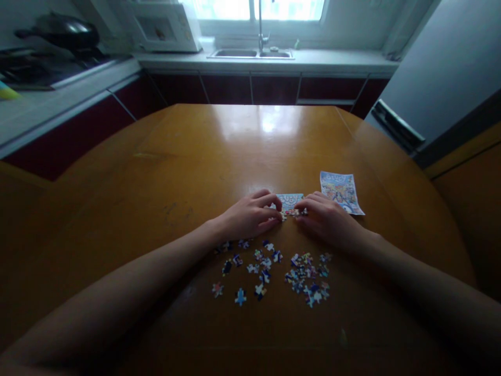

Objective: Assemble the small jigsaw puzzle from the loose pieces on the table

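Observation:
A partly assembled jigsaw puzzle point(290, 200) lies flat on the table between my two hands, its upper rows joined and pale blue with lettering. My left hand point(252, 215) is at its left edge, with thumb and fingers curled closed around a small puzzle piece point(284, 215) at the lower left corner. At the right edge, my right hand point(326, 216) has its fingertips closed on the puzzle's lower right part; its fingers partly cover that side. Loose puzzle pieces lie nearer to me in a scattered left group point(266, 262) and a denser right pile point(309, 271).
A printed picture sheet point(340, 192) lies beyond my right hand. The wooden table point(195, 156) has a rounded outline. Behind it stand a counter with a sink point(256, 54), a microwave point(166, 27), a stove with a pan point(64, 31), and a refrigerator point(438, 68) at right.

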`<state>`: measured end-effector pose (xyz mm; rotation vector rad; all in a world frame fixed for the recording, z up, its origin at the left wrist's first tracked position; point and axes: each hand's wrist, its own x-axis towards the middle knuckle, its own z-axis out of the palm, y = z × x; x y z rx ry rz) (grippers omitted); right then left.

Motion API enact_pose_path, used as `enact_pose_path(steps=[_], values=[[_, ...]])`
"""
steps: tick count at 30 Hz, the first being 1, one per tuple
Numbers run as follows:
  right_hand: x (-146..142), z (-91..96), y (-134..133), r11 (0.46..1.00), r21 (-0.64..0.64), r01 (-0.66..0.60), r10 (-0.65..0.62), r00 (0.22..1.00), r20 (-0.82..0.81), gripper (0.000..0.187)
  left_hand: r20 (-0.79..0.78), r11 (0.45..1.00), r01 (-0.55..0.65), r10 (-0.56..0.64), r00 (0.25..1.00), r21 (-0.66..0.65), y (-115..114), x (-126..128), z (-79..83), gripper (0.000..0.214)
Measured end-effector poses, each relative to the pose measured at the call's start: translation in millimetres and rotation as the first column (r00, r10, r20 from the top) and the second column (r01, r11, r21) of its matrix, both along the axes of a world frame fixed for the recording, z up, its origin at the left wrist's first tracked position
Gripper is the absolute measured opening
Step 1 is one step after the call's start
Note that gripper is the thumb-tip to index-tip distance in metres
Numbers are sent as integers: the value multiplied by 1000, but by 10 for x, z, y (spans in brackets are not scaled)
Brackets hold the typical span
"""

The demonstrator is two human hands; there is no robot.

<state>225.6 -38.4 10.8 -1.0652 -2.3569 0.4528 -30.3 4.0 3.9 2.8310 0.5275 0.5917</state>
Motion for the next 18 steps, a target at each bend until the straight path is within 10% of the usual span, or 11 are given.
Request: enact_pose_path(steps=[12,18], values=[[-40,-42,-29,988,-29,-152,150,987,-60,27,15,1000,9,-9,1000,-16,14,3,-15,14],[-40,0,-71,999,23,44,-44,999,-24,7,19,1000,12,-12,1000,-20,11,1,-14,14]])
